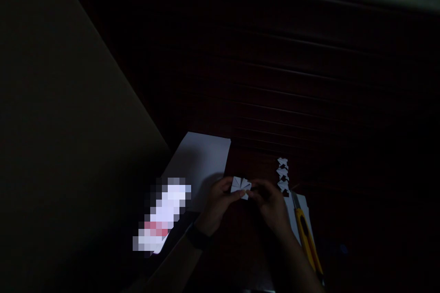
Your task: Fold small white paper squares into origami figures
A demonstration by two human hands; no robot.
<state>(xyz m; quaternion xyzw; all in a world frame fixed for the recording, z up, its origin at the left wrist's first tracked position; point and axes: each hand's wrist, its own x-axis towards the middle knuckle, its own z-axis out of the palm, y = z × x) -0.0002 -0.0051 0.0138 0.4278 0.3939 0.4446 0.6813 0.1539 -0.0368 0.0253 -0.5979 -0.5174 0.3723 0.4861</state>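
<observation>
Pinching its two sides, the bare left hand (217, 199) and right hand (271, 202) held a small, white, nearly square folded-paper piece (236, 185) above the dark reddish tabletop (252, 256), one corner pointing back between the forearms (297, 258), its long axis unclear.

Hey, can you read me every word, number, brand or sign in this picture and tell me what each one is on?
No readable text anywhere.
Glowing screen: blurred into blocks, unreadable.
Yellow cutter knife: too dark and small to tell whether it is marked.
Dark wristband: too dark to tell.
Large white sheet and folded paper: no writing that I can make out.
</observation>
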